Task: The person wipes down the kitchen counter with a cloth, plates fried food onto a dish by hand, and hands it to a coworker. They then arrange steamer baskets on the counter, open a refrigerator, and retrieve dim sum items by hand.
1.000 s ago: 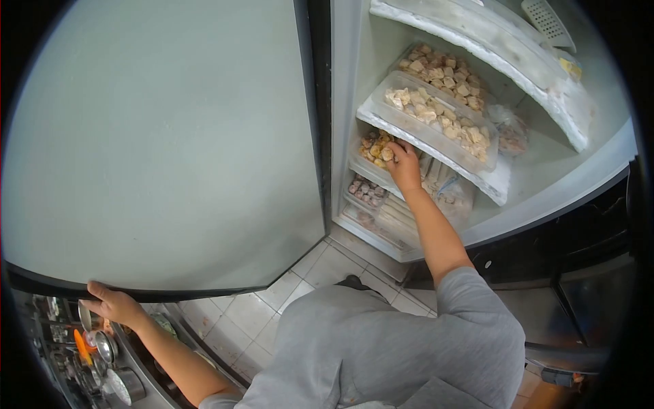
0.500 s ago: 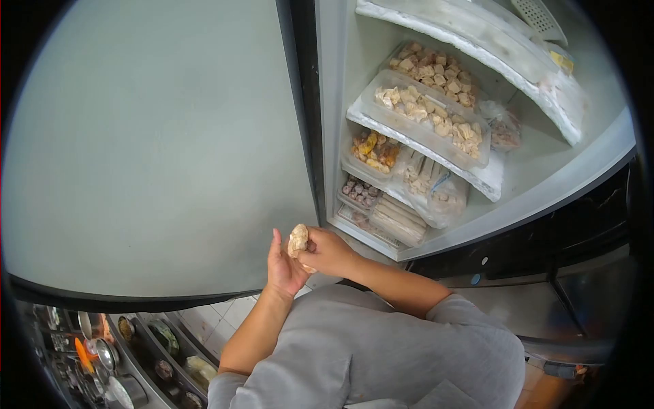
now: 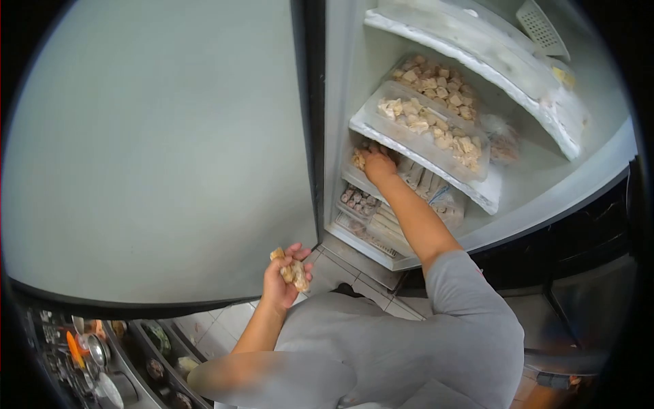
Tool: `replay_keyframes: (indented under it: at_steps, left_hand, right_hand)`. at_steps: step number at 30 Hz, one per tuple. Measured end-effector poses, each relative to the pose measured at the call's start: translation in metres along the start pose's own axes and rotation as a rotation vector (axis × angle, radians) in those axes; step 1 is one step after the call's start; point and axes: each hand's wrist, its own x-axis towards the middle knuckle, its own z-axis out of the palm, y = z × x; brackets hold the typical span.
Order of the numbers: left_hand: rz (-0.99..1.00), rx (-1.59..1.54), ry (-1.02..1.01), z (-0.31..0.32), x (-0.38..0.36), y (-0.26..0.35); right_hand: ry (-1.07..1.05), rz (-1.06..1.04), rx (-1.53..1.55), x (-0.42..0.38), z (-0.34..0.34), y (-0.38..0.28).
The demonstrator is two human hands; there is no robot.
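Reaching into the open freezer, head view: the right hand is inside the tub of mixed frozen pieces on the shelf just below the frosted shelf edge. Its fingers curl down among the pieces; whether they are clamped on one I cannot tell, the hand covers them.

Left hand sits below and left of the freezer, in front of the open door, palm up. Its fingers are closed around a few pale frozen pieces, 2 or 3 of them, one poking out at the top.

Progress, as a judgement: some pieces are already collected in the left hand, and the right is back at the tub for more, so picking is partly done. Door not yet shut, nothing carried off.

Rest of the freezer: 2 long trays of pale cubes on the shelf above the tub, bagged sticks just right of the tub, a tray of small dark balls below it. Metal pots far below-left of the freezer, under the door edge. Grey shirt fills the bottom.
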Motion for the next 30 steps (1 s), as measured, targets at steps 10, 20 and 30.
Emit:
replay_keyframes:
  at_steps: [10,20,30]
  left_hand:
    - [-0.146,0.001,-0.152,0.043,0.028,-0.001]
    - [-0.365,-0.184,-0.532,0.090,0.091,-0.036]
    - [-0.401,-0.200,-0.456,0.065,0.061,-0.045]
  right_hand:
    - [-0.113,0.163,0.259,-0.043,-0.052,-0.021]
    - [-0.231,-0.216,0.551,-0.121,-0.222,-0.028]
    - [0.166,0.010,-0.245,0.125,-0.199,0.196]
